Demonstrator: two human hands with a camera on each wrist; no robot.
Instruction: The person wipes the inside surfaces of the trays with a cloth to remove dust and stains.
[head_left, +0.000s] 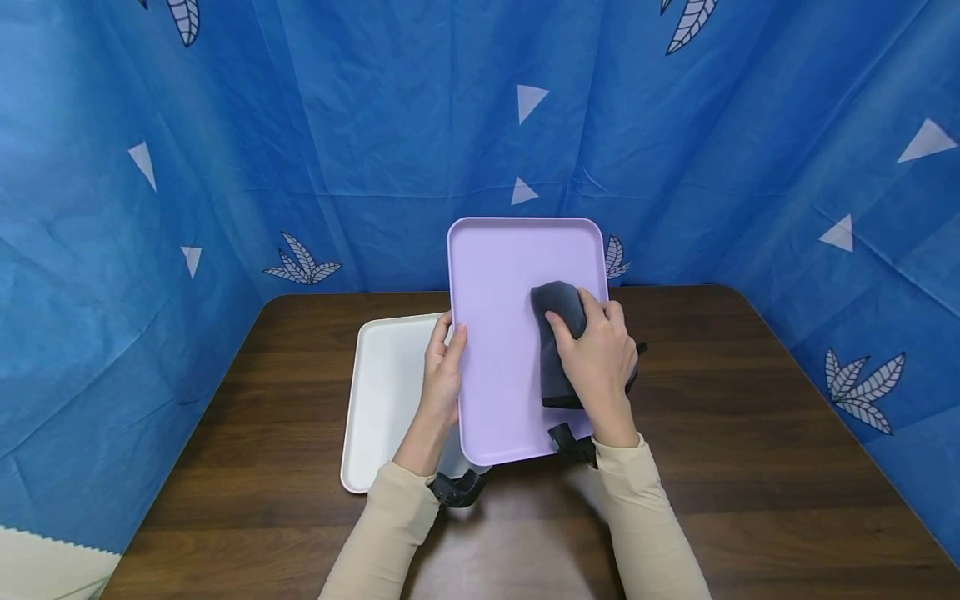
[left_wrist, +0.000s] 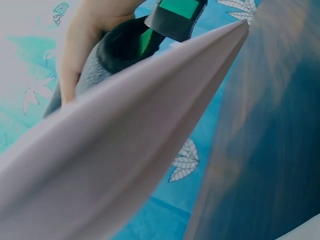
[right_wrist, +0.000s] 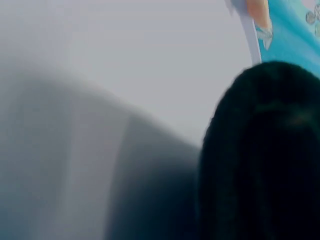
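Note:
A light purple rectangular tray [head_left: 495, 275] is held up, tilted, above the table. My left hand [head_left: 442, 375] grips its left edge, thumb on the inner face. Against the right half of that face my right hand [head_left: 603, 354] holds a folded dark grey cloth [head_left: 558, 367], its thumb lying over the cloth. From the left wrist, the tray [left_wrist: 115, 145] appears nearly edge-on, with the cloth [left_wrist: 97, 70] behind it. In the right wrist view the cloth's dark folded end [right_wrist: 250, 150] covers the lower right, beside the tray's pale surface [right_wrist: 150, 50].
A white tray [head_left: 382, 392] lies on the brown wooden table [head_left: 750, 467], partly hidden by the purple tray and my left arm. Blue patterned curtain [head_left: 375, 150] hangs behind the table and along both sides. Black camera mounts [head_left: 457, 490] sit at both wrists.

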